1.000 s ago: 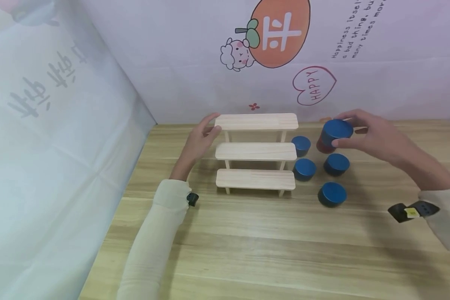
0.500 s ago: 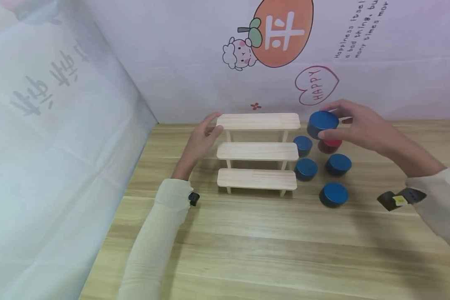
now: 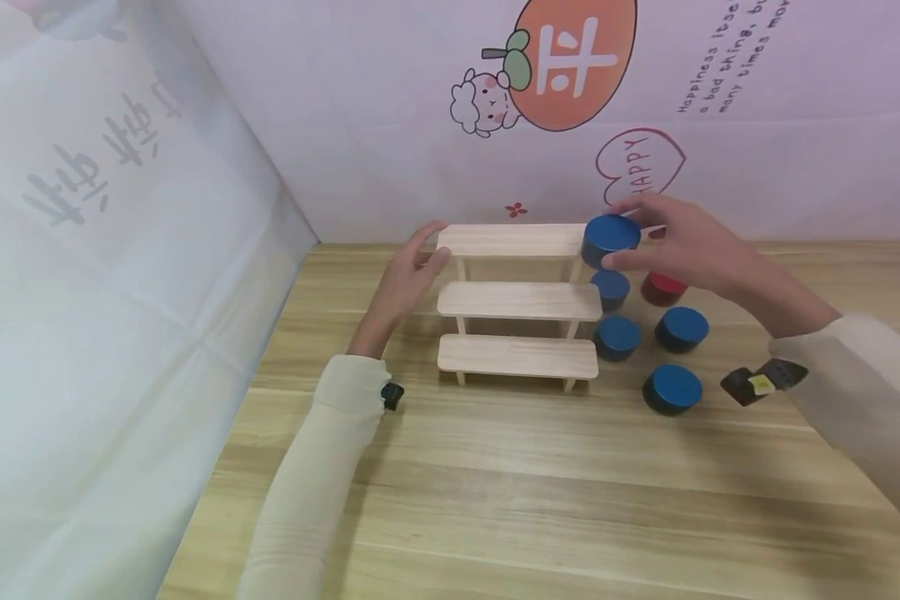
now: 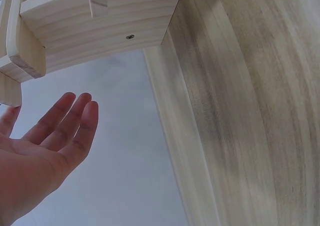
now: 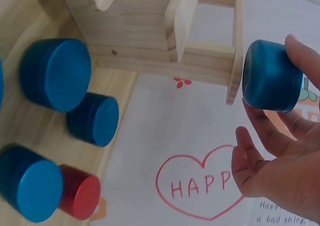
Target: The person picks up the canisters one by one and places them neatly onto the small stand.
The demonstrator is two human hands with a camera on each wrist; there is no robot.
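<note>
A three-tier wooden stand [image 3: 517,297] is on the table against the backdrop. At the left end of its top tier, my left hand [image 3: 407,277] holds the board's edges between thumb and index finger. Its other fingers [image 4: 82,128] stick out loosely below the board in the left wrist view. My right hand [image 3: 690,250] grips a blue round lidded tin [image 3: 610,240] between thumb and fingers. The tin overlaps the top tier's right end in the head view; in the right wrist view the tin [image 5: 272,76] appears right beside the board's end.
Right of the stand are several more blue tins [image 3: 682,330] and one red tin [image 3: 663,288] on the wooden table [image 3: 495,492]. A white printed cloth [image 3: 375,125] rises behind, and another cloth [image 3: 105,333] borders the left side.
My right hand has lifted the blue tin off the red one and carried it left to the top tier's right end. The left hand stays at the stand.
</note>
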